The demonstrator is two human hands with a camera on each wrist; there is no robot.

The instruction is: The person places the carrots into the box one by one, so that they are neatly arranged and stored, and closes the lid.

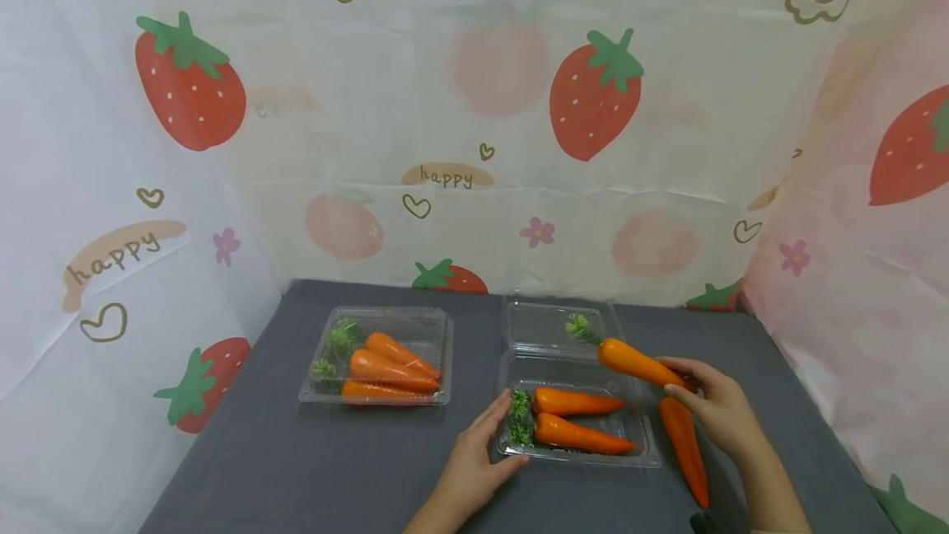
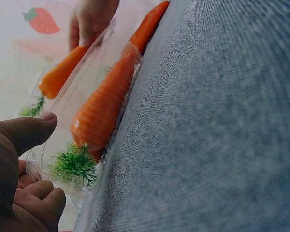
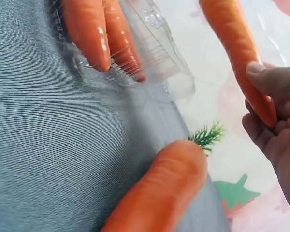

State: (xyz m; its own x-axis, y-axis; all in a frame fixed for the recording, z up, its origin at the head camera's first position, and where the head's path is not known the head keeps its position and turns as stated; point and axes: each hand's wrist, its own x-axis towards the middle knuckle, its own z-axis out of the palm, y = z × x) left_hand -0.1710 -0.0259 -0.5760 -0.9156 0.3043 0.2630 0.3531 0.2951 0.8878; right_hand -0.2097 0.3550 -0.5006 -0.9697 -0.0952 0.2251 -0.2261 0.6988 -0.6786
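Note:
My right hand (image 1: 712,402) pinches an orange carrot (image 1: 633,361) near its pointed end, thumb against fingers. The carrot's green leafy top points to the back left, above an open clear plastic box (image 1: 586,459). Two carrots (image 1: 578,433) lie side by side in that box, leafy ends to the left and tips to the right. At the box's left end is my left hand (image 1: 474,456), thumb spread from the fingers, fingertips right at the rim. Another carrot (image 1: 684,452) lies on the table right of the box, beneath my right hand.
A lidded clear box (image 1: 437,320) with several carrots stands at the left. The open box's raised lid (image 1: 530,324) extends toward the back. A dark object (image 1: 703,523) shows at the front right edge. Strawberry-printed cloth (image 1: 445,64) encloses the grey table (image 1: 252,452).

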